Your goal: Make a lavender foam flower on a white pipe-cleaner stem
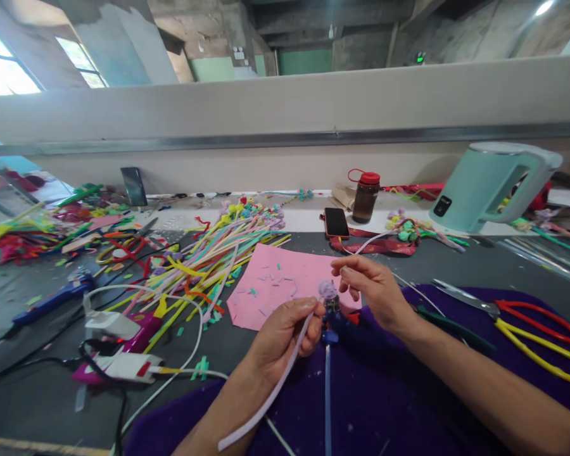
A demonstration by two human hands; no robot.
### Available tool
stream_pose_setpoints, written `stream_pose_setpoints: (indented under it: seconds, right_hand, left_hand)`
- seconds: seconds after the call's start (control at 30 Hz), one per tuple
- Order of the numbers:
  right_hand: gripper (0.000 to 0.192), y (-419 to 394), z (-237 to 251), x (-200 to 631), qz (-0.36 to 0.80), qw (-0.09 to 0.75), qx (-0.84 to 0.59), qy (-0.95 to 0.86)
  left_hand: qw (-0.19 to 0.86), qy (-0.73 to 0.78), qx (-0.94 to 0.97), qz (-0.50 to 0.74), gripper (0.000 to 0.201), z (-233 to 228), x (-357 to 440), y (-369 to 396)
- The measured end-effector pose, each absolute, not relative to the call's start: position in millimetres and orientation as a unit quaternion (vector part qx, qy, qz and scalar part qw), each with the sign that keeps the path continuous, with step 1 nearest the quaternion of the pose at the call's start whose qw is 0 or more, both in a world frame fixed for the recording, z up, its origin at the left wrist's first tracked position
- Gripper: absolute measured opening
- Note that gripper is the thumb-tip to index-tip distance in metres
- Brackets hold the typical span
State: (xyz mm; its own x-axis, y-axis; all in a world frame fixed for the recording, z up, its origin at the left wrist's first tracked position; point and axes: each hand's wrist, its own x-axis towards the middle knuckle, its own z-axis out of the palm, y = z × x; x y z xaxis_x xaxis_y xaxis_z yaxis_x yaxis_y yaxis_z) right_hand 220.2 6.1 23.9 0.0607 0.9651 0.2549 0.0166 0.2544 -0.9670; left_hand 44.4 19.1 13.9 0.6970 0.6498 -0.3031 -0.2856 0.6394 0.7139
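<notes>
In my left hand a lavender pipe cleaner is pinched between thumb and fingers. Its long free end hangs down toward me over the wrist. Just above the fingertips is a small lavender coil, shaped like a curled flower head. My right hand is close to the coil's right side, fingers loosely bent and apart, with nothing visible in them. Below the coil, a dark blue device is partly hidden, with a pale blue rod running down from it. Behind lies a pink sheet scattered with small clippings.
A heap of coloured pipe cleaners lies left of the sheet. Further left are a blue glue gun and a power strip with cables. Scissors rest at right. A phone, bottle and kettle stand behind.
</notes>
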Motion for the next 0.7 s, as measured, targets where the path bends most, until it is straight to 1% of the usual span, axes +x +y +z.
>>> stream_pose_setpoints:
  seconds: [0.1, 0.23, 0.33, 0.47, 0.57, 0.7]
  right_hand:
    - [0.023, 7, 21, 218, 0.459, 0.568, -0.452, -0.512]
    - [0.026, 6, 20, 218, 0.472, 0.544, -0.442, -0.535]
    - [0.031, 5, 23, 223, 0.441, 0.526, -0.402, -0.606]
    - [0.033, 5, 29, 229, 0.377, 0.503, -0.352, -0.693]
    - [0.030, 4, 32, 230, 0.357, 0.492, -0.327, -0.723]
    - [0.030, 3, 34, 228, 0.356, 0.485, -0.329, -0.728]
  left_hand:
    - [0.863, 0.277, 0.317, 0.281, 0.018, 13, 44, 19]
    - [0.858, 0.287, 0.317, 0.284, 0.019, 13, 44, 19]
    - [0.856, 0.288, 0.329, 0.275, 0.020, 12, 44, 19]
    - [0.858, 0.281, 0.338, 0.267, 0.021, 10, 44, 18]
    - [0.858, 0.269, 0.343, 0.271, 0.021, 9, 44, 18]
    - [0.860, 0.276, 0.334, 0.269, 0.021, 10, 44, 19]
